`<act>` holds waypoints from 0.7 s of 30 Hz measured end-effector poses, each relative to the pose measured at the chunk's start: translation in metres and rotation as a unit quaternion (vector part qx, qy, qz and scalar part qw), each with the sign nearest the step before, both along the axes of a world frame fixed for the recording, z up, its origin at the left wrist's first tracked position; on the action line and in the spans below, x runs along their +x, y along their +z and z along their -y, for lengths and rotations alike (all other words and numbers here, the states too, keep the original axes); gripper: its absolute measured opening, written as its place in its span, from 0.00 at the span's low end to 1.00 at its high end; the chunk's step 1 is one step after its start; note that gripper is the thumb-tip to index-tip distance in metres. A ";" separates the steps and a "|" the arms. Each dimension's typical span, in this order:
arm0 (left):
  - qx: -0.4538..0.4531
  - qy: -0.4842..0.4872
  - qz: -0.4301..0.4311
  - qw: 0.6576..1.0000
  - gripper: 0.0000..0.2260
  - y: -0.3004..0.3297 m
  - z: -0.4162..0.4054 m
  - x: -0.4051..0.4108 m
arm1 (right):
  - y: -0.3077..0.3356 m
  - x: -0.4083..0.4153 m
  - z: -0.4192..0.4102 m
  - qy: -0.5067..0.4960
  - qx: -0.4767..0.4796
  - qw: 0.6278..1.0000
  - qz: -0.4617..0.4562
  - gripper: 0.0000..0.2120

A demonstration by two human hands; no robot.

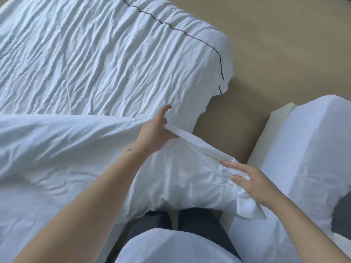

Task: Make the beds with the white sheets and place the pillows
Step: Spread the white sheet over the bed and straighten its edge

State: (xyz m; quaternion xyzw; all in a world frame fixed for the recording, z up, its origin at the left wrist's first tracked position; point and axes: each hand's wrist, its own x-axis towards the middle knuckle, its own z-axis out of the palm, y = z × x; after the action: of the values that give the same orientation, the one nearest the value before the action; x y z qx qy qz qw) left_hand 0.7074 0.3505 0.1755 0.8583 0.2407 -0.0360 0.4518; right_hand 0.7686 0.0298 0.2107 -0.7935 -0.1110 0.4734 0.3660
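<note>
A wrinkled white quilt with a thin dark stitched line (98, 59) covers the bed on the left. A smoother white sheet (57, 149) lies over its near part, and its folded edge runs between my hands. My left hand (153, 131) pinches that edge near the bed's corner, thumb and fingers closed on the cloth. Lower right, my right hand (254, 183) holds the bunched end of the same edge, with its fingers spread over the fabric. The sheet's corner hangs down in front of my legs.
A second bed (303, 149) with a white sheet stands at the right, its pale mattress side facing a narrow strip of tan floor (237, 130) between the beds. A dark patch (341, 215) shows on its near part. My dark trousers are below.
</note>
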 end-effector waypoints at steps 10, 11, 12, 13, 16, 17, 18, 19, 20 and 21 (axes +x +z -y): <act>0.071 -0.123 -0.138 0.980 0.33 -0.139 0.035 0.051 | -0.157 0.036 0.037 -0.024 -0.044 0.997 -0.061 0.23; 0.080 -0.118 -0.143 0.979 0.32 -0.156 0.033 0.055 | -0.182 0.045 0.033 -0.011 -0.057 0.997 -0.056 0.23; 0.091 -0.116 -0.144 0.979 0.31 -0.170 0.032 0.059 | -0.208 0.055 0.029 0.002 -0.073 0.996 -0.047 0.23; 0.106 -0.115 -0.138 0.978 0.29 -0.184 0.033 0.065 | -0.233 0.066 0.025 0.011 -0.088 0.995 -0.036 0.23; 0.134 -0.114 -0.123 0.977 0.27 -0.223 0.038 0.084 | -0.309 0.105 0.011 0.032 -0.119 0.992 -0.009 0.22; 0.141 -0.111 -0.125 0.976 0.26 -0.236 0.040 0.088 | -0.333 0.116 0.007 0.039 -0.125 0.991 0.003 0.22; 0.149 -0.108 -0.127 0.975 0.25 -0.248 0.041 0.092 | -0.356 0.126 0.002 0.050 -0.129 0.990 0.018 0.21; 0.160 -0.106 -0.125 0.973 0.24 -0.258 0.041 0.094 | -0.376 0.134 -0.002 0.063 -0.133 0.989 0.032 0.21; 0.171 -0.107 -0.123 0.972 0.24 -0.266 0.041 0.097 | -0.394 0.140 -0.008 0.072 -0.137 0.987 0.046 0.22; 0.181 -0.104 -0.125 0.970 0.23 -0.273 0.041 0.101 | -0.409 0.144 -0.014 0.081 -0.143 0.985 0.059 0.23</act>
State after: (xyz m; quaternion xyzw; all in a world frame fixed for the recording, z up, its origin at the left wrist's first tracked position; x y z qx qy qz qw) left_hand 0.8087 0.3093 -0.0971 0.9346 0.2073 -0.1460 0.2493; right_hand 0.9129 0.0437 -0.1987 -0.8526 -0.1275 0.4648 0.2022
